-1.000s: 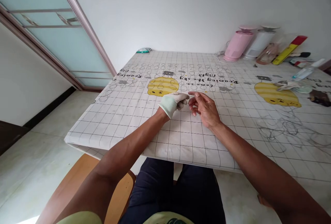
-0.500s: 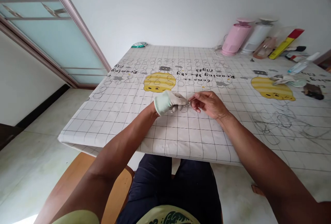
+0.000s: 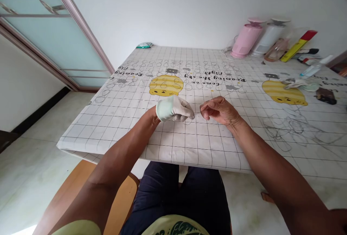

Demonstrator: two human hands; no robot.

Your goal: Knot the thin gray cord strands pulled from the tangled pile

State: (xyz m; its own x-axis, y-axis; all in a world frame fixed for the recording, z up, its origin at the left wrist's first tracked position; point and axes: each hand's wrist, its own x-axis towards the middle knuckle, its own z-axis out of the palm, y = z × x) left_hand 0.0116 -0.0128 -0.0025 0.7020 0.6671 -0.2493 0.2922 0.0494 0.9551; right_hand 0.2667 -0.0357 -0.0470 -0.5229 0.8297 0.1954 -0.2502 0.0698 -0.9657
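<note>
My left hand, in a pale glove, is pinched closed just above the checked tablecloth. A thin thread-like loop shows faintly under its fingertips. To its right, across a small gap, my bare right hand is held with its fingers curled and pressed together; whatever they grip, if anything, is too small to make out. Beyond both hands, rows of thin thread loops lie over the printed pattern.
A tangle of dark thread lies on the right. Behind it are a glove and a dark brown object. Pink and white cylinders, bottles and a yellow-red box stand by the wall. A green packet lies at the back left.
My hands were touching at the fingertips and are now apart. The left hand has moved slightly left and down, while the right hand has stayed nearly in place.
</note>
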